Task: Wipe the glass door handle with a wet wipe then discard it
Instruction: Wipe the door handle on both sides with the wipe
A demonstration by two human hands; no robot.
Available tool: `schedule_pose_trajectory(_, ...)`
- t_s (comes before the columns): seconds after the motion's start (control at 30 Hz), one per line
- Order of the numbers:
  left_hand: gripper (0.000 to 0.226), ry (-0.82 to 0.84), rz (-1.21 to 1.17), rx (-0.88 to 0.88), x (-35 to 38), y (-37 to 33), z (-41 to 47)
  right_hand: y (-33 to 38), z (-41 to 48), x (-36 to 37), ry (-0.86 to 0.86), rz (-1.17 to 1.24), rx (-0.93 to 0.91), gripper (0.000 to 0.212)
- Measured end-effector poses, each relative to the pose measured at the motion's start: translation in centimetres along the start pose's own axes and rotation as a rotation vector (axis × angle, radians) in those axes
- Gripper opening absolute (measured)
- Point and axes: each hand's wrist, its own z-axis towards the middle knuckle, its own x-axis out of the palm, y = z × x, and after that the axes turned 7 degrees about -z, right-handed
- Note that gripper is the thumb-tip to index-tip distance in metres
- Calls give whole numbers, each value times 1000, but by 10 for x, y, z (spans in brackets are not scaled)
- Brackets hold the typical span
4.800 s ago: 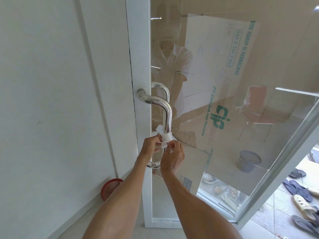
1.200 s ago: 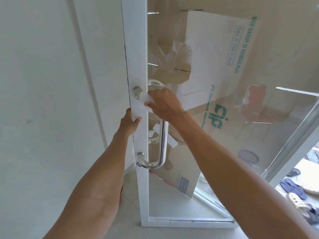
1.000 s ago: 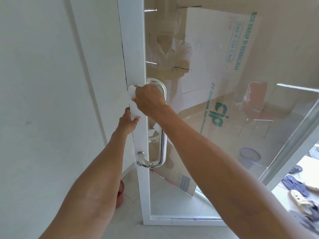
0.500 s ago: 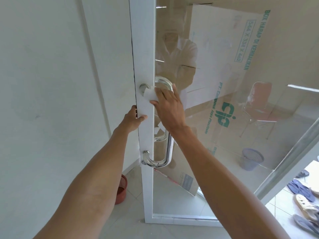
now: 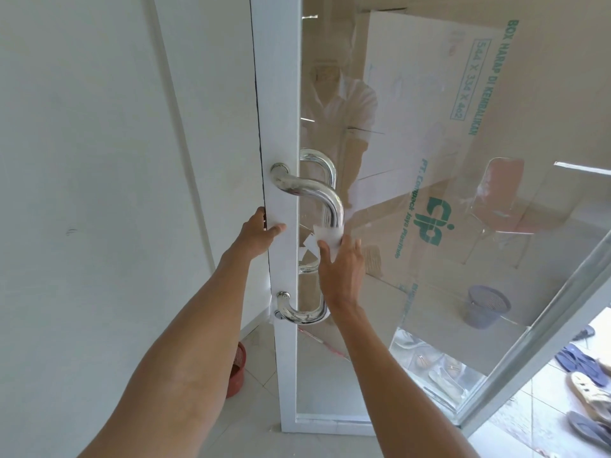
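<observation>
We are working the wet wipe (image 5: 327, 238) along the door handle (image 5: 317, 196), about midway down its upright bar, below the top bend. Our right hand (image 5: 342, 269) is closing the wipe round the bar, thumb on the left and fingers on the right, with its back turned to us. Our left hand (image 5: 259, 231) is gripping the white door frame (image 5: 281, 94) beside the handle, fingers curled round its edge and thumb on its face, steadying the door.

We are judging the wipe to be light, limp and damp: it will fold and bunch easily, so it wants pinching flat against the metal and not by a loose corner. The polished steel is looking slick and the bar rigid, so the wipe should slide with little drag; the door itself may swing if we are not bracing it.

Our right hand is covering the stretch of bar beneath it, and we are not seeing how much of the wipe lies under the palm. A second white scrap just left of the wipe may be its reflection in the glass (image 5: 429, 276) or a loose flap; we cannot tell. A red basket (image 5: 236, 368) is showing only partly past the door frame.
</observation>
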Motion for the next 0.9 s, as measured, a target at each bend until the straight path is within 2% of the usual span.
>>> schedule_pose_trajectory(0.13,52,6,-26,3,0,3,2,-47,-41,32,157,-84,157,38)
schedule_pose_trajectory(0.27,51,2,-27,3,1,5,4,-68,-62,51,169,-120,214,28)
schedule_pose_trajectory(0.4,52,-1,-25,7,1,5,5,-78,-73,64,214,-156,317,31)
schedule_pose_trajectory(0.7,51,-5,-14,16,2,6,6,-71,-74,78,239,92,652,30)
schedule_pose_trajectory(0.9,53,13,-32,23,2,9,4,-73,-72,77,207,68,613,30)
